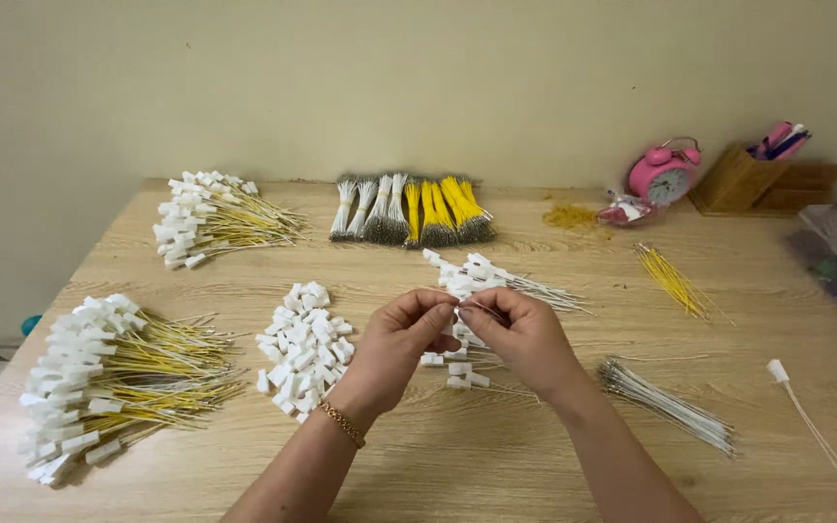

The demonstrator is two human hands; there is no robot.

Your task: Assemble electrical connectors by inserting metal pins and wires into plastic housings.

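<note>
**Fitting a thin wire into a white plastic connector, both hands at mid-worktop**

Spreading across the wooden worktop (457, 455), biggest first: a large heap of yellow wires with white connectors (108, 383) at near left, a second such heap (207, 218) at far left, a row of bundled grey and yellow wires (409, 208) along the back, loose white connector housings (304, 344) just left of the hands, a pile of finished white-wire pieces (496, 278) behind the hands, a bundle of bare grey wires (666, 405) at right, and loose yellow wires (672, 279) beyond it.

Left hand (394, 349) and right hand (525, 339) meet fingertip to fingertip. Both pinch closed on one small piece: a thin wire (484, 308) with its connector, held above the worktop, clear of the piles. The connector itself is mostly hidden by the fingertips.

Judgement: the step goes best with the wire gripped close to its tip, kept straight, and pushed squarely in; elbows low for steadiness.
</note>
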